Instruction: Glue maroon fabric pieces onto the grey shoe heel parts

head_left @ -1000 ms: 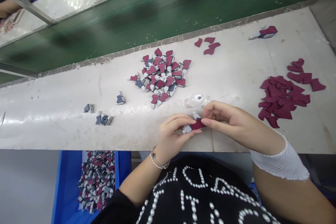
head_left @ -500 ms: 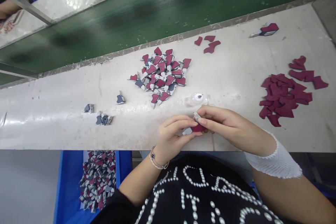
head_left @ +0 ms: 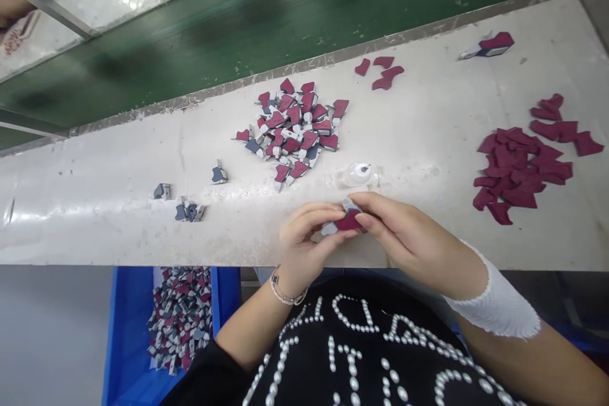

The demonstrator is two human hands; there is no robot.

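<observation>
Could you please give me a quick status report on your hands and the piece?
Left hand and right hand both pinching one maroon-and-grey piece. Maroon face showing. White bottle just beyond, not between them.

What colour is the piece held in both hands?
The held piece is maroon and light grey, seen in the head view.

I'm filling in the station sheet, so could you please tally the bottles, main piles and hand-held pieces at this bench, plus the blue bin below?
Bottle: 1
Main piles: 2 (mixed pile, maroon pile)
Held piece: 1
Blue bin: 1
Total: 5
</observation>
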